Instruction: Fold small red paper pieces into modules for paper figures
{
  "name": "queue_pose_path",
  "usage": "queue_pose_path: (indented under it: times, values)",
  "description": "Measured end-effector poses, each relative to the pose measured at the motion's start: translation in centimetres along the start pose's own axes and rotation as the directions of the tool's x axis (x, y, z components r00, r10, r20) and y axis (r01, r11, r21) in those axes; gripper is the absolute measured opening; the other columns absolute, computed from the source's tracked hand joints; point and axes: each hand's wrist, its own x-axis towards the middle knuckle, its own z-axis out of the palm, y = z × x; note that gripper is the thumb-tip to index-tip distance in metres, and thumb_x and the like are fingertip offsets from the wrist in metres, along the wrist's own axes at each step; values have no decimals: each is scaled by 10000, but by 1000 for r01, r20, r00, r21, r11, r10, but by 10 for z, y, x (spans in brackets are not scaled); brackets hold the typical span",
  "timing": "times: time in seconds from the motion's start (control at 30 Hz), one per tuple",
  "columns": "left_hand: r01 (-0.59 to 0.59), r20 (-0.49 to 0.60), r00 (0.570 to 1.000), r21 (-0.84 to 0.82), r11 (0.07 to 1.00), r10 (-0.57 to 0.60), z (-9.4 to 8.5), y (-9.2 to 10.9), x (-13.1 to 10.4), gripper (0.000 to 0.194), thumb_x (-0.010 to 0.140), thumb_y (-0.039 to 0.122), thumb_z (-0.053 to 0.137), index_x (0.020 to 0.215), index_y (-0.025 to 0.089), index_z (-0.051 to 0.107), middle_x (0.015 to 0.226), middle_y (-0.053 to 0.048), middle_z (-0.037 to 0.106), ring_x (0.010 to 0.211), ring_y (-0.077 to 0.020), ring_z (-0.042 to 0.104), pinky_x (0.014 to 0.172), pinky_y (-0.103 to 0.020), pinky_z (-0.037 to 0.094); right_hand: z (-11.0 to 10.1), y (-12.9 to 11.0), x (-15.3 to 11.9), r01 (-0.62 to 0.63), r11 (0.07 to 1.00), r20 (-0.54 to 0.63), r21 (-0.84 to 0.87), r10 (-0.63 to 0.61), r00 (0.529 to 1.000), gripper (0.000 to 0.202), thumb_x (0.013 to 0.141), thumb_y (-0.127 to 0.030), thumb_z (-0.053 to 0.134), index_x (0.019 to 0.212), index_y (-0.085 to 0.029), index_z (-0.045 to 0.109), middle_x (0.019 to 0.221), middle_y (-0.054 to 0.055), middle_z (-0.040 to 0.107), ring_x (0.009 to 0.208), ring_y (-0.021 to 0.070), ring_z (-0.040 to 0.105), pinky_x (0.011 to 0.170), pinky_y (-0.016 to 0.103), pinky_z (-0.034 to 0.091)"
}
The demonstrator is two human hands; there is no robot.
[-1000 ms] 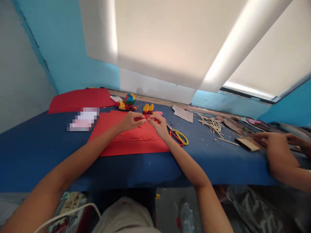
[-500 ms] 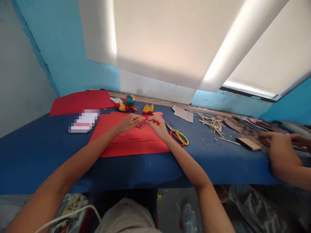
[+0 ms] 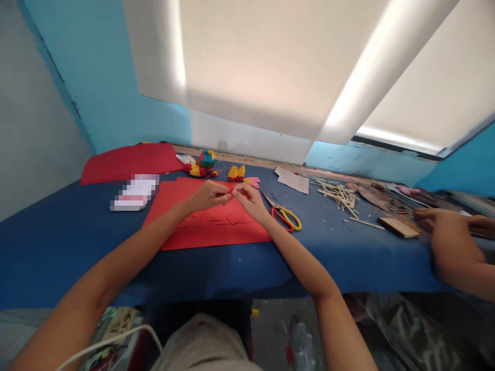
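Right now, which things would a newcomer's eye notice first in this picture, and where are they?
Probably the bright red paper first, spread on the blue table; above it, the left hand and right hand hold a small red piece between them. Next, perhaps, the multicolored figure near the paper's far edge, and the scissors at its right, with one red and one yellow handle.
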Motion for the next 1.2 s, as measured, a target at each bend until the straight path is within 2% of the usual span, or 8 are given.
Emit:
queue_pose_path:
  times: [0.1, 0.23, 0.3, 0.4, 0.6, 0.73, 0.93, 1.2]
  values:
    - [-3, 26, 1000, -28, 1000, 4, 1, -4, 0, 330, 836, 368, 482, 647, 157, 652, 611, -38, 657, 547, -119, 560, 538, -204, 414, 1, 3, 0, -7, 1000, -20, 13, 7, 1000, 243, 862, -446, 508, 814, -211, 550, 745, 2, 624, 695, 130, 598, 652, 263, 476]
    - [54, 105, 994, -132, 990, -40, 1, -11, 1, 361, 868, 425, 458, 705, 165, 648, 666, -33, 655, 616, -126, 594, 589, -198, 451, -2, 7, 1, 50, 998, -47, -40, -52, 998, 222, 871, -406, 486, 798, -206, 550, 760, 8, 603, 697, 127, 577, 653, 263, 469]
    - [88, 62, 995, -196, 977, -77, -1, -13, 2, 382, 885, 428, 421, 716, 159, 633, 694, -33, 645, 634, -124, 596, 602, -198, 465, -4, 7, 1, 67, 994, -30, -85, -70, 997, 222, 876, -396, 491, 805, -201, 570, 773, 14, 617, 695, 126, 568, 636, 256, 456]
    - [144, -5, 989, -245, 959, -150, -6, -12, 4, 324, 858, 403, 472, 739, 148, 634, 699, -31, 635, 618, -118, 581, 567, -192, 465, -5, 8, 1, 80, 984, 14, -158, -79, 997, 223, 882, -391, 507, 814, -201, 604, 782, 18, 643, 677, 123, 562, 603, 245, 435]
    - [268, 161, 962, -400, 876, -220, -12, -9, 3, 273, 817, 381, 559, 780, 147, 694, 774, -73, 704, 725, -157, 661, 617, -216, 520, -7, 3, 1, 152, 960, 26, -234, -150, 988, 233, 891, -372, 509, 808, -192, 630, 791, 33, 671, 711, 140, 587, 648, 257, 448]
    - [314, 170, 949, -405, 859, -267, -13, -6, 3, 262, 794, 382, 598, 775, 149, 715, 785, -82, 721, 732, -171, 678, 633, -230, 535, -9, 0, 0, 198, 944, 24, -264, -199, 980, 194, 888, -326, 527, 827, -185, 645, 816, 45, 691, 754, 149, 617, 669, 257, 463]
    - [326, 189, 944, -404, 855, -270, -12, -7, 3, 237, 783, 353, 630, 775, 137, 727, 795, -69, 725, 754, -160, 665, 693, -229, 536, -9, 2, 0, 227, 932, 37, -283, -226, 973, 174, 885, -290, 538, 839, -180, 663, 810, 50, 694, 741, 150, 627, 683, 256, 479]
    - [321, 149, 947, -362, 875, -286, -9, -8, 3, 193, 756, 304, 652, 772, 127, 727, 750, -66, 722, 712, -156, 660, 644, -217, 521, -8, 2, 0, 230, 928, 61, -294, -222, 973, 192, 895, -308, 526, 840, -194, 670, 818, 42, 697, 754, 150, 625, 713, 262, 481]
